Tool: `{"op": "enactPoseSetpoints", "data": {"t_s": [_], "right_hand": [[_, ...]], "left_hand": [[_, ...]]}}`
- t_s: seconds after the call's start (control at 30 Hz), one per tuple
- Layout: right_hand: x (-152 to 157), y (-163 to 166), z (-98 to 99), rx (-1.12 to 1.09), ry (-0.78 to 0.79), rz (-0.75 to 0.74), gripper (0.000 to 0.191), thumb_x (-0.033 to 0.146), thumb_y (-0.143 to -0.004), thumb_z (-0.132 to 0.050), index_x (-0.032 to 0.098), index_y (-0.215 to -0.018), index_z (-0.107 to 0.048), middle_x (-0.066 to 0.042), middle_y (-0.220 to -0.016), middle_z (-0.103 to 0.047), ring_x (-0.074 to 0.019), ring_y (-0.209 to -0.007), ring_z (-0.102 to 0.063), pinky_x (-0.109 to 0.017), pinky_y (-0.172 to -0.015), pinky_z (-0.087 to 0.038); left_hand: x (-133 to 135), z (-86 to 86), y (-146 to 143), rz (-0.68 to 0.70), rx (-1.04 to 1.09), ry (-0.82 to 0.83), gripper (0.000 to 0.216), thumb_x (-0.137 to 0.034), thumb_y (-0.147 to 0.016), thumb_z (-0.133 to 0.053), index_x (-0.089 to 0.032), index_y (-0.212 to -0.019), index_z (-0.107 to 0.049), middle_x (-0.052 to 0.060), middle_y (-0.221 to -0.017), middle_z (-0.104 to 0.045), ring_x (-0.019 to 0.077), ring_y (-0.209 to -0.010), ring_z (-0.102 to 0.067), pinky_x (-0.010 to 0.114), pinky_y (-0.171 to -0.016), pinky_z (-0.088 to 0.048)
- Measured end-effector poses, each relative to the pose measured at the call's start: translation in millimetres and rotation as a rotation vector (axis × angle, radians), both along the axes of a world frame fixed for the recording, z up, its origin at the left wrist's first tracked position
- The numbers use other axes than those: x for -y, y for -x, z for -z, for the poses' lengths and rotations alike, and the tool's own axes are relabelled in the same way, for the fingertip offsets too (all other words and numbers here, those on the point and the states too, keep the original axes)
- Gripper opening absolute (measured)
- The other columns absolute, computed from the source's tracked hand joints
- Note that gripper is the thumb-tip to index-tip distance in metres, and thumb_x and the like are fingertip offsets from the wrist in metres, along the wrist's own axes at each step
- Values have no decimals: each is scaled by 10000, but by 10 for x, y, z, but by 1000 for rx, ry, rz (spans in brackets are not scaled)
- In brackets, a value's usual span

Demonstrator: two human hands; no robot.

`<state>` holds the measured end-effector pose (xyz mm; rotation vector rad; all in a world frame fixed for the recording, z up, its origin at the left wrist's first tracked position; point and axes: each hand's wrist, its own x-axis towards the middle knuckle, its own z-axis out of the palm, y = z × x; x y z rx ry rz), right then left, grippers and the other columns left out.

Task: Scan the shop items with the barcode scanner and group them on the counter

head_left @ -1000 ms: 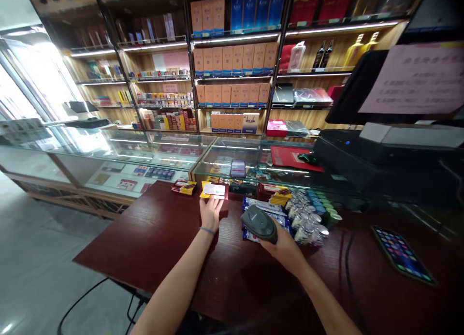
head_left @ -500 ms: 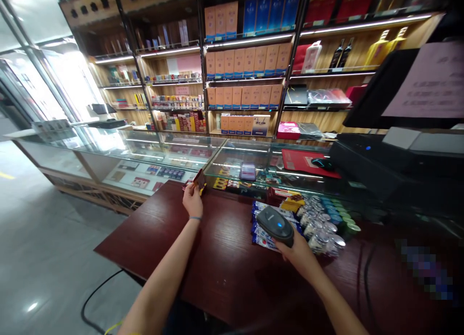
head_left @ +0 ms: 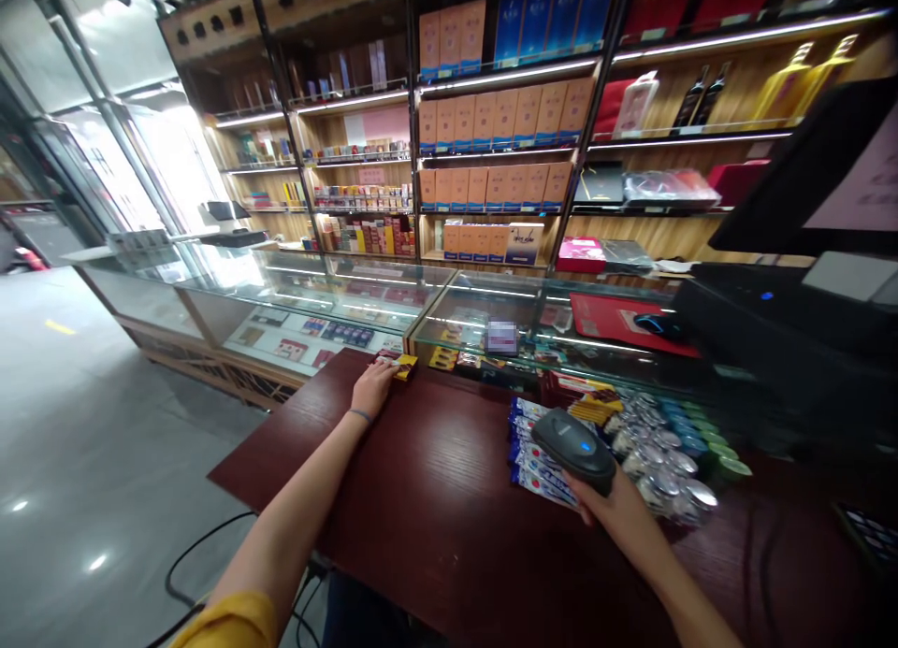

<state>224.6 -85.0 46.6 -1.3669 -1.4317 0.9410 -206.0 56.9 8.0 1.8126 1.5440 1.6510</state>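
Note:
My left hand [head_left: 375, 386] rests at the far left edge of the brown desk, its fingers stretched out over small dark red and yellow snack packets [head_left: 405, 367]. What lies under the fingers is partly hidden. In my right hand [head_left: 612, 503], closed round its handle, is a black barcode scanner [head_left: 573, 447] with a blue light on top. The scanner is held above a fanned row of blue and white packets [head_left: 537, 478]. Right of it stand several small silver-lidded jars [head_left: 666, 484], with yellow packets [head_left: 596, 409] behind them.
A glass display counter [head_left: 329, 293] runs along the desk's far side. On it are a red mat [head_left: 610, 323] and a mouse [head_left: 659, 324]. A black monitor [head_left: 772, 194] stands at the right. Green-lidded containers [head_left: 733, 466] flank the jars. Cables [head_left: 182, 559] hang by the desk's left side.
My left hand has lowered the dark red packet it held upright, and its fingers now lie over the packets. The scanner stays in my right hand. The view has shifted left.

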Motion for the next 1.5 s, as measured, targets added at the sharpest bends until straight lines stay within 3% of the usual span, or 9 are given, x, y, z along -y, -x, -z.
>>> {"op": "enactPoseSetpoints", "data": {"t_s": [0.1,0.37,0.6,0.7,0.83,1.1,1.2,1.37,1.5], "right_hand": [[-38,-55,60,28,19,-24,435,524,-782,-683,219,-1070,-571,81,-426,-515,-197,-392,-501,-334,-484,-413],[-49,-75,72,6,18,-40,478,533,-799,-687,208,-1124,-554,85,-430,-507,-188,-388,-479,-323,-472,-399],[-32,-60,-6,-34,-11,-25,542,563,-783,-699,204,-1170,-575,66,-474,-530,-184,-400,-475,-325,-459,-410],[-31,-95,-35,-39,-29,-2,542,570,-778,-707,201,-1154,-577,52,-500,-554,-187,-412,-486,-332,-464,-427],[-40,-177,-86,-23,-80,37,480,565,-776,-713,211,-1081,-604,36,-533,-587,-182,-427,-502,-322,-457,-431],[-125,-479,-168,-54,-159,176,368,556,-773,-703,211,-866,-613,44,-458,-546,-158,-379,-489,-291,-419,-423],[-138,-612,-211,-68,-142,257,353,551,-765,-703,223,-815,-585,57,-444,-526,-150,-373,-489,-276,-414,-416],[-118,-799,-313,-83,-112,373,309,519,-776,-692,236,-827,-578,58,-450,-524,-162,-380,-497,-279,-402,-402],[-110,-936,-337,-65,-107,436,298,521,-789,-667,253,-787,-539,50,-438,-521,-172,-374,-506,-293,-409,-422]], "left_hand": [[-41,1,-28,43,55,9,215,-200,-677,-802,-307,-858,-757,81,-1056,-744,294,-1173,-636,442,-1178,-354],[-173,62,-45,70,11,104,357,-246,-616,-856,-280,-947,-729,117,-1219,-673,342,-1344,-477,557,-1240,-114],[-200,109,-66,-19,-290,79,337,-312,-684,-801,-278,-1007,-710,119,-1242,-665,350,-1334,-478,579,-1218,-159],[-204,112,-117,-56,-323,83,362,-301,-713,-766,-256,-1065,-690,143,-1281,-639,376,-1361,-445,609,-1210,-141],[-196,106,-283,-72,-228,13,393,-331,-777,-707,-217,-1148,-648,166,-1340,-592,360,-1352,-454,557,-1198,-242],[-7,-107,-1239,68,19,-104,319,-304,-816,-707,-236,-1127,-680,139,-1179,-637,339,-1230,-533,522,-1172,-315],[66,-218,-1714,203,124,-104,328,-270,-791,-748,-247,-1114,-697,129,-1166,-645,334,-1241,-530,511,-1193,-298],[142,-358,-2499,410,111,-178,305,-219,-800,-748,-274,-1096,-697,115,-1207,-645,319,-1238,-545,512,-1204,-294],[169,-444,-3051,619,331,-60,365,-61,-696,-779,-265,-993,-718,116,-1184,-660,323,-1266,-544,506,-1231,-251]]}}
